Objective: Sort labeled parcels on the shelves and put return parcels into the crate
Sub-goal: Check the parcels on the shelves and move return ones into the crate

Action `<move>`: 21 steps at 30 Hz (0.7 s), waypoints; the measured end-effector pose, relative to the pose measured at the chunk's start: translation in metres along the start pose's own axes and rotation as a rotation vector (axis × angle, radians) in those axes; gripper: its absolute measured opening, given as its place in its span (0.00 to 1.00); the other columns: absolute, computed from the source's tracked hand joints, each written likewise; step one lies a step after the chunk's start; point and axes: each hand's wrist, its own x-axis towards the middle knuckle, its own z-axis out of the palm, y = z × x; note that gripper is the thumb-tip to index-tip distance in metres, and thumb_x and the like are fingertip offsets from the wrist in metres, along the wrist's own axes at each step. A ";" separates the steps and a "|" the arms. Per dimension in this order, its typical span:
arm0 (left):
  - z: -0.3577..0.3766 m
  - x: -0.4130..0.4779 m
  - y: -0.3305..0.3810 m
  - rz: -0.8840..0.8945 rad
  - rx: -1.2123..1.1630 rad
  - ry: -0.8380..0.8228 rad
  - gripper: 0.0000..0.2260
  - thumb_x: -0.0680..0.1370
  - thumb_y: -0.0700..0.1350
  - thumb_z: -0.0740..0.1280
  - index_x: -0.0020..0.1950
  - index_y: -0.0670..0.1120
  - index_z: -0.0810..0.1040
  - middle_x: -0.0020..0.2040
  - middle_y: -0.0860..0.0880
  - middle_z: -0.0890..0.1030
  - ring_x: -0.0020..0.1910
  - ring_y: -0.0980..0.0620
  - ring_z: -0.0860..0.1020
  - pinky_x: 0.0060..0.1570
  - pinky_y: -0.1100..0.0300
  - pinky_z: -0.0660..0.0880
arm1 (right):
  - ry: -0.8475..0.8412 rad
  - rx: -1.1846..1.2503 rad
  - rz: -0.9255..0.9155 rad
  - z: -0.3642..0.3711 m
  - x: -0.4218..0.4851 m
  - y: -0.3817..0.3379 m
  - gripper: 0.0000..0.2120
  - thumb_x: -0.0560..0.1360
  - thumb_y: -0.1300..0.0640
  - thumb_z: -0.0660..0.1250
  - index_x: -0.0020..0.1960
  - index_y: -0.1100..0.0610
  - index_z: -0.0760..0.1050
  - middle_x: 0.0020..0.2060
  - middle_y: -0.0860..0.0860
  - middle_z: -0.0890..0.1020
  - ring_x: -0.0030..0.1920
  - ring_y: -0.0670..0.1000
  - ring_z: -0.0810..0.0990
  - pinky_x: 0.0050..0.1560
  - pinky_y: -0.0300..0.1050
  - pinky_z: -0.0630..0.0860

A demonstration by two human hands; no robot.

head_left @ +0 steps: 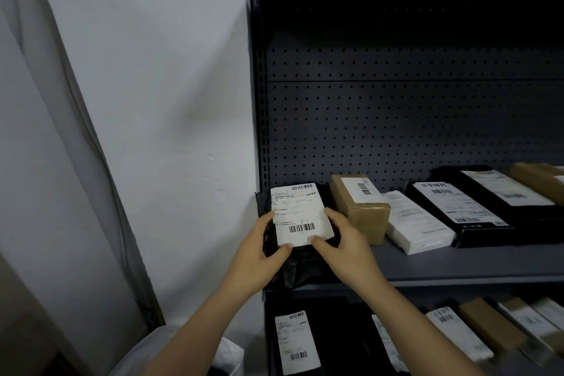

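A black plastic-wrapped parcel with a white shipping label rests at the left end of the grey shelf. My left hand grips its left side, thumb by the label's lower left corner. My right hand grips its right side, thumb on the label's bottom edge. To its right on the same shelf lie a brown cardboard box, a white parcel and two black labeled parcels. No crate is in view.
A dark pegboard backs the shelf unit. The lower shelf holds a black labeled parcel and several brown and white parcels. A white wall stands left; a white bag sits below.
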 end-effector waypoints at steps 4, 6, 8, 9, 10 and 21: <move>0.004 0.002 -0.011 -0.057 0.052 -0.016 0.27 0.76 0.46 0.70 0.73 0.56 0.65 0.65 0.62 0.74 0.62 0.66 0.71 0.63 0.57 0.73 | -0.048 -0.035 0.036 0.004 0.001 0.008 0.23 0.76 0.60 0.68 0.68 0.46 0.68 0.50 0.31 0.75 0.52 0.28 0.74 0.45 0.22 0.69; 0.006 0.003 -0.012 -0.061 0.070 -0.011 0.26 0.76 0.46 0.70 0.72 0.55 0.65 0.65 0.60 0.74 0.63 0.62 0.72 0.63 0.55 0.73 | -0.056 -0.051 0.038 0.004 0.002 0.010 0.22 0.77 0.59 0.68 0.68 0.47 0.69 0.50 0.31 0.74 0.49 0.24 0.72 0.46 0.21 0.68; 0.006 0.004 -0.011 -0.061 0.086 -0.007 0.26 0.76 0.47 0.70 0.72 0.55 0.66 0.65 0.59 0.74 0.63 0.59 0.73 0.64 0.54 0.73 | -0.058 -0.079 0.035 0.004 0.002 0.010 0.20 0.77 0.59 0.68 0.65 0.44 0.68 0.49 0.30 0.73 0.48 0.24 0.72 0.45 0.19 0.66; 0.005 0.005 -0.012 -0.060 0.099 -0.007 0.26 0.76 0.47 0.70 0.72 0.55 0.66 0.65 0.58 0.74 0.63 0.58 0.73 0.64 0.53 0.73 | -0.052 -0.094 0.030 0.004 0.002 0.010 0.19 0.78 0.58 0.68 0.65 0.45 0.68 0.50 0.32 0.73 0.48 0.26 0.73 0.46 0.19 0.65; 0.005 0.006 -0.012 -0.054 0.114 -0.007 0.26 0.75 0.48 0.70 0.72 0.55 0.66 0.65 0.57 0.74 0.63 0.58 0.73 0.63 0.53 0.74 | -0.039 -0.119 0.020 0.003 0.003 0.010 0.19 0.77 0.57 0.68 0.66 0.47 0.69 0.51 0.36 0.73 0.50 0.31 0.74 0.47 0.19 0.65; 0.000 0.008 0.030 0.313 0.335 0.083 0.19 0.76 0.51 0.68 0.65 0.53 0.72 0.61 0.60 0.72 0.62 0.61 0.69 0.60 0.67 0.69 | 0.215 -0.306 -0.131 -0.031 -0.013 0.002 0.13 0.74 0.56 0.70 0.59 0.52 0.77 0.52 0.44 0.76 0.50 0.40 0.75 0.52 0.37 0.75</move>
